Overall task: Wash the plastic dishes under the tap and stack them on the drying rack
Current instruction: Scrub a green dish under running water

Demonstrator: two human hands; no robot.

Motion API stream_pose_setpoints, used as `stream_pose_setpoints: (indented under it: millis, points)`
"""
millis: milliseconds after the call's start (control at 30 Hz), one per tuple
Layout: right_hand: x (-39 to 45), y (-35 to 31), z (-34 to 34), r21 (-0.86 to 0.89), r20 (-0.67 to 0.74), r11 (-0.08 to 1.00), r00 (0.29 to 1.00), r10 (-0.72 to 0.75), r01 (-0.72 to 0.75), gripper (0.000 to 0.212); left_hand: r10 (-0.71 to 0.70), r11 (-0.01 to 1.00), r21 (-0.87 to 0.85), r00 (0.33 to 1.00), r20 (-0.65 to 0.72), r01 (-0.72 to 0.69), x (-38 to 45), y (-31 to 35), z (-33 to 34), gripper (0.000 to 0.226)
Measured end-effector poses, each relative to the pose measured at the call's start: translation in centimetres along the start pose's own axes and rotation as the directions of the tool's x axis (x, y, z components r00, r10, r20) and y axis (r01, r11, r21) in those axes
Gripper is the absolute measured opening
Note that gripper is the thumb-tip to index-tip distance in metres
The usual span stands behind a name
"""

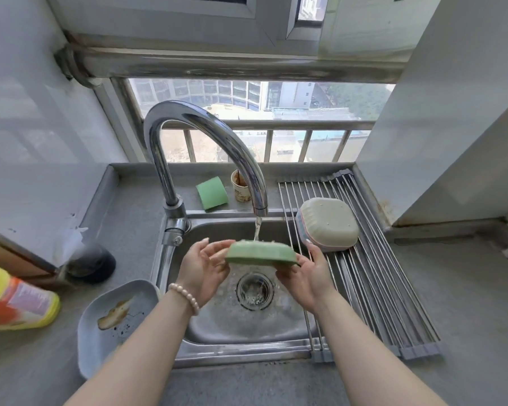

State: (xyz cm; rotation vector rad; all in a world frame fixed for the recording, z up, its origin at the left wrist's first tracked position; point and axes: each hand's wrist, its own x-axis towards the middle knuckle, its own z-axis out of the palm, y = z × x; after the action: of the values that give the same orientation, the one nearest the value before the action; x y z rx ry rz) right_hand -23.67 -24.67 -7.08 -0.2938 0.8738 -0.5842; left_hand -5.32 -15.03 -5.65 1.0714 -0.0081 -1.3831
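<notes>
From the head camera, the left hand (201, 266) and right hand (305, 273) each grip an end of the green dish (261, 253) under the tap (206, 136) stream above the sink (247, 329), while washed dishes (327, 224) sit upturned at the drying rack (379, 273)'s far edge.

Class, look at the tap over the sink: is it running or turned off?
Running: a stream of water falls from the tap onto the green dish.
</notes>
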Motion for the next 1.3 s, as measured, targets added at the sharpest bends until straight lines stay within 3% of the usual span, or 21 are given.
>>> stream_pose_setpoints:
  millis: [67, 133, 167, 267, 400, 467, 533, 600, 700, 767, 867, 967, 1100, 1300]
  points:
    - [0.1, 0.1, 0.5, -0.162, -0.085, 0.984, 0.992, -0.089, 0.074, 0.027, -0.026, 0.997, 0.075, 0.999, -0.035, 0.029, 0.0, -0.7, 0.7, 0.045]
    - [0.0, 0.1, 0.7, -0.410, -0.124, 0.895, 0.961, -0.249, 0.179, 0.016, 0.015, 0.963, 0.270, 0.998, -0.059, 0.002, 0.5, -1.8, 1.5, 0.020]
    - [-0.1, 0.1, 0.8, -0.521, -0.099, 0.819, 0.936, -0.337, 0.240, 0.023, 0.031, 0.931, 0.365, 0.998, -0.063, -0.006, 0.8, -2.2, 1.8, 0.015]
    - [-1.2, -0.2, 1.4, -0.751, 0.128, 0.500, 0.838, -0.530, 0.431, 0.048, 0.030, 0.900, 0.436, 0.999, -0.042, -0.008, 1.6, -3.0, 2.5, 0.042]
    - [-2.3, -0.5, 2.1, -0.834, 0.406, 0.083, 0.710, -0.576, 0.545, 0.065, 0.027, 0.852, 0.523, 0.999, -0.026, -0.010, 2.1, -3.5, 4.3, 0.047]
    - [-2.3, -0.6, 1.9, -0.831, 0.479, -0.040, 0.678, -0.557, 0.554, 0.066, 0.139, 0.799, 0.592, 0.990, -0.016, -0.103, 2.4, -3.3, 4.8, 0.062]
    - [-1.8, -0.5, 1.7, -0.843, 0.499, -0.122, 0.679, -0.538, 0.523, 0.066, 0.317, 0.681, 0.693, 0.948, 0.014, -0.238, 2.2, -2.7, 4.9, 0.069]
    - [-1.0, 0.5, 1.9, -0.877, 0.434, -0.063, 0.727, -0.533, 0.477, 0.062, 0.496, 0.477, 0.821, 0.867, 0.045, -0.315, 2.0, -2.0, 4.6, 0.074]
    - [0.1, 2.6, 3.5, -0.867, 0.258, 0.229, 0.792, -0.553, 0.443, 0.059, 0.710, 0.175, 0.938, 0.698, 0.090, -0.300, 1.1, -1.2, 4.3, 0.076]
    - [0.6, 3.9, 5.1, -0.832, 0.173, 0.350, 0.800, -0.574, 0.431, 0.054, 0.779, 0.064, 0.966, 0.617, 0.108, -0.249, 0.7, -0.9, 3.7, 0.076]
    - [1.3, 5.0, 7.4, -0.844, 0.056, 0.381, 0.768, -0.638, 0.378, 0.046, 0.821, -0.012, 0.982, 0.558, 0.119, -0.190, 0.4, -0.1, 2.9, 0.077]
    - [1.7, 5.0, 9.2, -0.874, 0.010, 0.376, 0.783, -0.621, 0.309, 0.045, 0.825, -0.001, 0.991, 0.560, 0.075, -0.132, 0.4, 0.7, 2.3, 0.078]
    - [2.0, 3.8, 10.0, -0.900, -0.009, 0.355, 0.803, -0.595, 0.252, 0.047, 0.767, 0.121, 0.990, 0.640, -0.047, -0.072, 0.7, 1.2, 1.9, 0.078]
    - [0.3, 0.6, 8.0, -0.958, 0.093, 0.145, 0.744, -0.661, 0.248, 0.056, 0.559, 0.315, 0.946, 0.821, -0.117, -0.080, 1.6, -1.5, 3.7, 0.075]
